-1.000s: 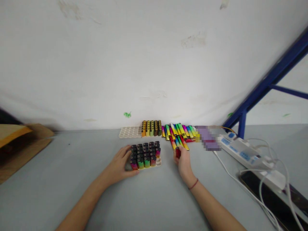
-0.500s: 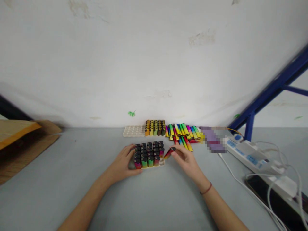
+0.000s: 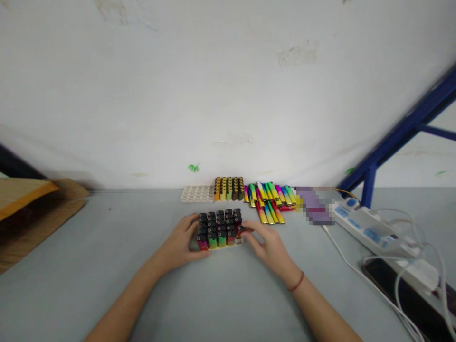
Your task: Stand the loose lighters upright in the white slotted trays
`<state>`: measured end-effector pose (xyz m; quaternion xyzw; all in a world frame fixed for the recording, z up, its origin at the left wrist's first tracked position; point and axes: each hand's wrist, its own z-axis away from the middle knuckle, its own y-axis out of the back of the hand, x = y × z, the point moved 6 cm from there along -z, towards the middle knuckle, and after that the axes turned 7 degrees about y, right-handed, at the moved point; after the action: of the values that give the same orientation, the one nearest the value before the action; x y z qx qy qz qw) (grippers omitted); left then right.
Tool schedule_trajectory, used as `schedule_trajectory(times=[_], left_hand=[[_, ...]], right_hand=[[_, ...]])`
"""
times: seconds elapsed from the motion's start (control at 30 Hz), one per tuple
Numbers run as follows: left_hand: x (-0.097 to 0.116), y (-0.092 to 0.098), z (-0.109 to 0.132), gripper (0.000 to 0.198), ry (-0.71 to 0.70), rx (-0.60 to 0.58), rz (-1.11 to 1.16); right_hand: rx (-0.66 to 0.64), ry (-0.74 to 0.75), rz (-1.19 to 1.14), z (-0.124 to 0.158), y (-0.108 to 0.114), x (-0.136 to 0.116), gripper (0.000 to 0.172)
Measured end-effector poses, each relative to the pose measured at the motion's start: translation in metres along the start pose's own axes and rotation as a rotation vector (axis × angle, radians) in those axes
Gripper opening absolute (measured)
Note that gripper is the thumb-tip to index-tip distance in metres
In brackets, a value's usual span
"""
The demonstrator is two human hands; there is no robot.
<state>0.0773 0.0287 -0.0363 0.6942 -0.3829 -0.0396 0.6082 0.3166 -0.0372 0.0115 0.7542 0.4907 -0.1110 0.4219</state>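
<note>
The left hand (image 3: 176,243) grips the left side of a pale plastic tray (image 3: 235,242) packed with upright disposable lighters (image 3: 217,228). The right hand (image 3: 269,244) pinches a dark-topped lighter (image 3: 242,229) at the tray's right edge, among the others. Farther back on the grey bench (image 3: 107,285) stand more upright lighters (image 3: 228,189), with loose lighters (image 3: 267,204) lying just to their right.

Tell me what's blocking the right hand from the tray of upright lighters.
Nothing visible: the right hand is already at the right edge of the white tray, its fingers against the end of the rows of upright lighters.
</note>
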Motion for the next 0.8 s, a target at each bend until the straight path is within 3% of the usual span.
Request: schedule_trajectory(times=[0.27,0.4,0.53,0.7,0.8], left_hand=[[-0.003,-0.001,0.001,0.075,0.005,0.011,-0.011],[-0.002,-0.001,0.000,0.075,0.003,-0.007,-0.011],[-0.003,-0.001,0.000,0.073,0.005,-0.006,0.002],[-0.007,-0.003,0.001,0.071,0.014,0.013,0.015],[-0.007,-0.002,0.002,0.070,0.013,0.021,0.025]], right_hand=[[-0.069,0.069,0.156,-0.004,0.003,-0.007,0.028],[-0.045,-0.052,0.448,-0.003,0.019,0.016,0.036],[-0.089,-0.216,0.782,0.001,0.028,0.040,0.030],[-0.185,-0.254,0.795,0.002,0.015,0.035,0.018],[-0.194,-0.396,0.781,0.007,0.008,0.036,0.013]])
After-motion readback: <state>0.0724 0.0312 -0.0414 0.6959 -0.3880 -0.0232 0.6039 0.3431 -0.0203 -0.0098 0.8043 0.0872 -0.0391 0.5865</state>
